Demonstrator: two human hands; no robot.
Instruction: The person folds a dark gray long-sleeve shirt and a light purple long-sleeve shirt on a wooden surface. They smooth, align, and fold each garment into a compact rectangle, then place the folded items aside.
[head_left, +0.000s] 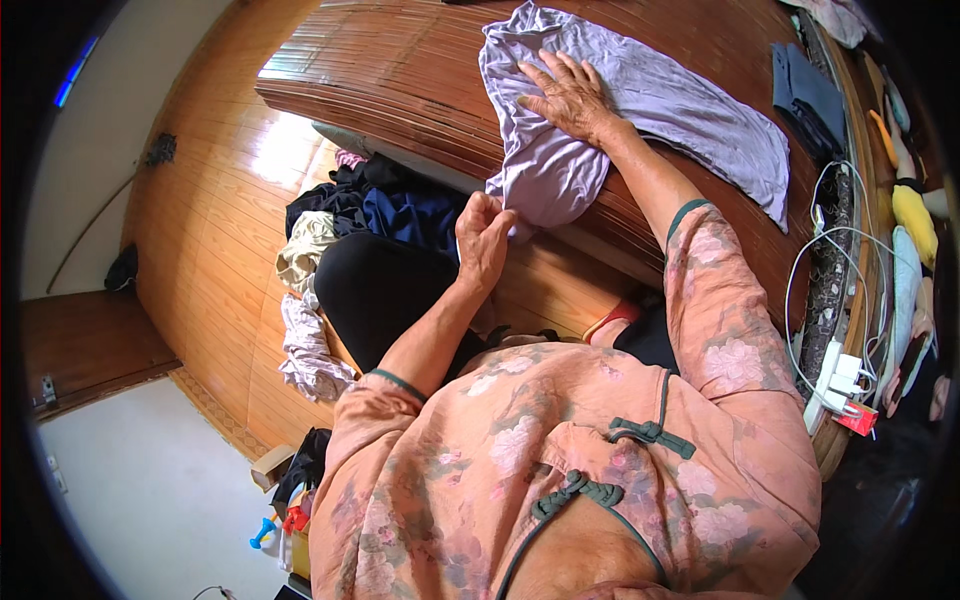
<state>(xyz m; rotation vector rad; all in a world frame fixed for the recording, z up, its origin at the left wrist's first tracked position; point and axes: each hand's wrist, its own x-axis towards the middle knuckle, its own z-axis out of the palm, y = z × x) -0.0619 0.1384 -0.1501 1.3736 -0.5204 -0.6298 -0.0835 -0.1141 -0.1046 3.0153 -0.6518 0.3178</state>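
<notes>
A light purple cloth garment (675, 90) lies spread over the edge of a bed covered with a brown slatted mat (405, 52), with creases along it. My right hand (570, 97) rests palm down on its upper part, fingers apart. Lower and to the left, my left hand (484, 236) is closed on the garment's near corner, where the cloth hangs over the bed's edge. The fingertips of that hand are partly hidden.
Dark clothes (405, 202), a cream cloth (306, 251) and a pale patterned cloth (311, 349) lie left of my knee. Folded blue-grey cloth (806, 97) lies at the bed's right. White cables and a power strip (825, 382) run along the right edge.
</notes>
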